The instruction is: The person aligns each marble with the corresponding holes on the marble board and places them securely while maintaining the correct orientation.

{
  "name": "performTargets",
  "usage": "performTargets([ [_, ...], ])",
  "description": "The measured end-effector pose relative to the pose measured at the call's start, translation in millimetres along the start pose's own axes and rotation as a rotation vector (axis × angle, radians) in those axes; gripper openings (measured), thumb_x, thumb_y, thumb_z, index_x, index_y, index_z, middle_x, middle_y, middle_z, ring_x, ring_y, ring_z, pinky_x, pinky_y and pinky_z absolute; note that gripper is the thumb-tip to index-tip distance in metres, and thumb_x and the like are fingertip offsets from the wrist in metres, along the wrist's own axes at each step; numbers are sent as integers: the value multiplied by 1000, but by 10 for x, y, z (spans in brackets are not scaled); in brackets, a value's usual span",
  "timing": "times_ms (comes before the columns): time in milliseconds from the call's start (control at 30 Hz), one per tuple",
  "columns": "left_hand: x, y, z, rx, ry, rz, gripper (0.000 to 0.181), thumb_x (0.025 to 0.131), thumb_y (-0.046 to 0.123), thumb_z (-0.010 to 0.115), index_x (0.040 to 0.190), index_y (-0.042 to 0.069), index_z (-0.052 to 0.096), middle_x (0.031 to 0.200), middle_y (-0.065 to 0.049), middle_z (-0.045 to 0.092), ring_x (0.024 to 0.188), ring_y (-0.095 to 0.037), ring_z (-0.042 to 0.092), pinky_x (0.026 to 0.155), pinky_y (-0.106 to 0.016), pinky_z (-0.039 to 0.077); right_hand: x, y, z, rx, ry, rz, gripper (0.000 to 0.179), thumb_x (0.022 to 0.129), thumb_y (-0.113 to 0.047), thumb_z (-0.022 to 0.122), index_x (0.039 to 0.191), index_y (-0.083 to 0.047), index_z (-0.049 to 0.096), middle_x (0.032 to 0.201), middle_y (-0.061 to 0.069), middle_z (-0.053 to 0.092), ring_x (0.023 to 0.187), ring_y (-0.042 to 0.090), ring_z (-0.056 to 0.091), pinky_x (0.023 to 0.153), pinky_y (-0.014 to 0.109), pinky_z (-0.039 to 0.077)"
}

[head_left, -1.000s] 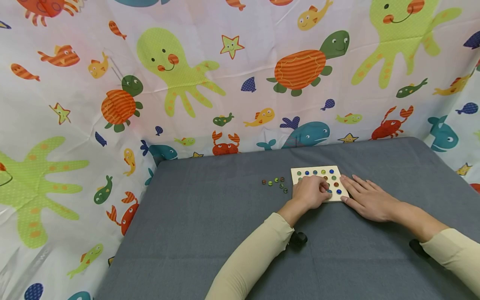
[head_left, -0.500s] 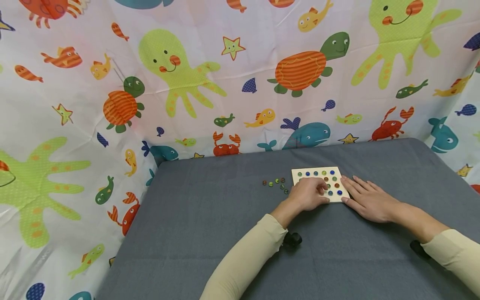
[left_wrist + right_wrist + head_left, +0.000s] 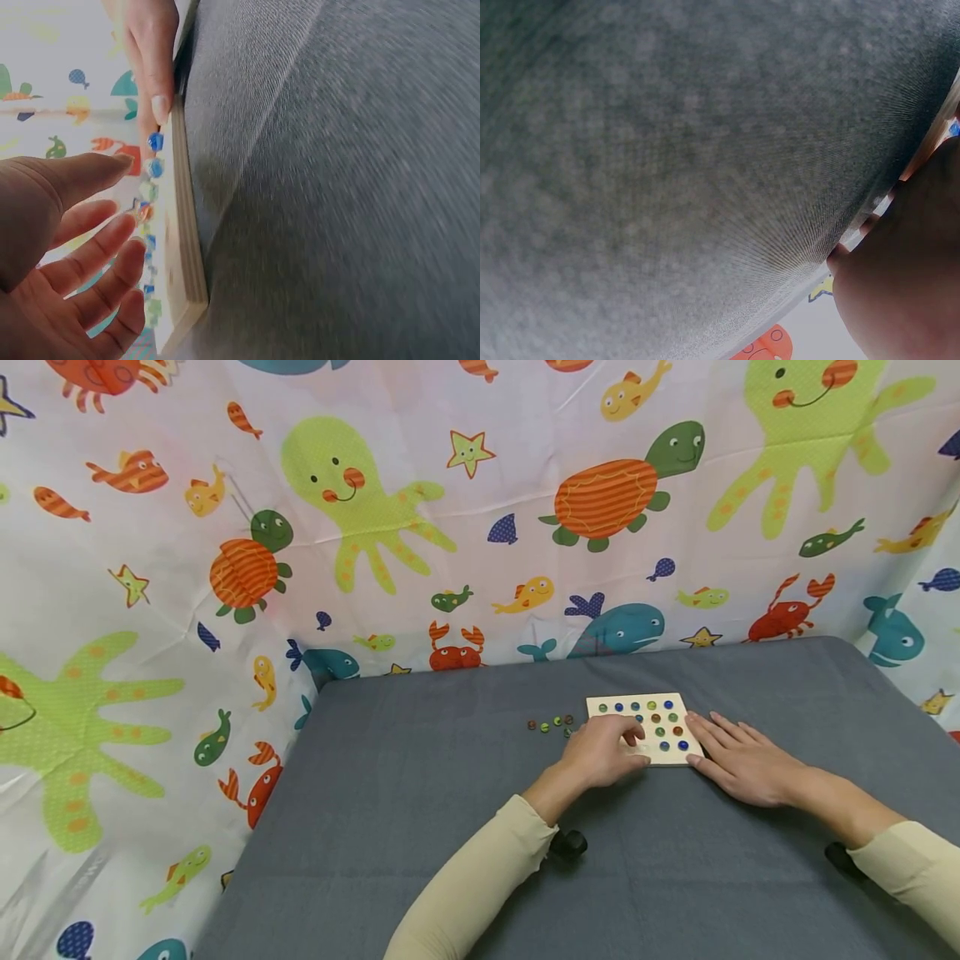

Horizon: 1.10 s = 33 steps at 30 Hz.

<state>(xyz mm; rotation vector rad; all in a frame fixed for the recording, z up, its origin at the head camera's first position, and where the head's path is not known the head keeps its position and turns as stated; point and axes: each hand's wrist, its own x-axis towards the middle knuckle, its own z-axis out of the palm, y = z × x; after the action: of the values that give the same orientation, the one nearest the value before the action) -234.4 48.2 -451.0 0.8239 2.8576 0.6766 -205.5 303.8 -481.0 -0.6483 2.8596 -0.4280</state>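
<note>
A pale wooden board (image 3: 651,759) lies on the table with glass marbles in rows along it. The left hand (image 3: 597,753) hovers over its near left part, covering some of the rows. In the left wrist view that left hand (image 3: 82,259) holds nothing; its thumb and loosely bent fingers stand apart beside the marbles. Two blue marbles (image 3: 683,746) show at the near right corner. Flat on the table, the right hand (image 3: 742,766) has its fingertips at the board's right edge. The right wrist view catches only part of the right hand (image 3: 900,262).
Several loose marbles (image 3: 545,727) lie left of the board, partly behind the left hand. Grey cloth (image 3: 420,793) covers the table. A curtain (image 3: 420,468) printed with sea animals hangs behind and to the left.
The left hand has drawn back to the left and its fingers have parted, uncovering a blue marble in the board's near row. The right hand stays at the board's edge.
</note>
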Motion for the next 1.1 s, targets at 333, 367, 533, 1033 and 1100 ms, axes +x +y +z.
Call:
performTargets([
  [333,-221,-266,-187,-42,42,5,28,94,35,76,117,19,73,106,7,69,83,-3,57,67,-21,44,-12,3,0,10,-5,0,76,108,-51,41,162,-2,19,167,22,20,151,50,16,114,70,13],
  [367,-241,-302,-203,-44,45,2,29,94,34,76,118,19,73,106,6,69,83,-4,57,67,-21,45,-13,3,1,12,-5,-1,76,108,-51,41,163,-2,19,167,22,20,151,50,16,114,70,13],
  [533,-334,-467,-282,-53,58,-34,30,94,34,76,118,17,73,107,4,68,90,-9,61,71,-26,47,-21,3,-2,13,-4,-2,76,108,-51,41,162,-2,19,167,22,20,151,50,16,114,70,13],
  [1033,-526,-1064,-455,-101,124,-158,31,93,26,77,120,13,71,114,-4,68,100,-21,64,82,-40,52,-20,6,10,6,-1,-7,76,108,-50,42,162,-2,20,167,23,20,151,50,16,114,70,14],
  [1100,-525,-1126,-459,-112,133,-179,29,93,24,78,119,13,71,115,-5,66,102,-23,63,84,-42,52,-19,9,12,6,-2,-4,76,108,-50,42,162,-2,20,167,23,20,151,50,16,115,70,13],
])
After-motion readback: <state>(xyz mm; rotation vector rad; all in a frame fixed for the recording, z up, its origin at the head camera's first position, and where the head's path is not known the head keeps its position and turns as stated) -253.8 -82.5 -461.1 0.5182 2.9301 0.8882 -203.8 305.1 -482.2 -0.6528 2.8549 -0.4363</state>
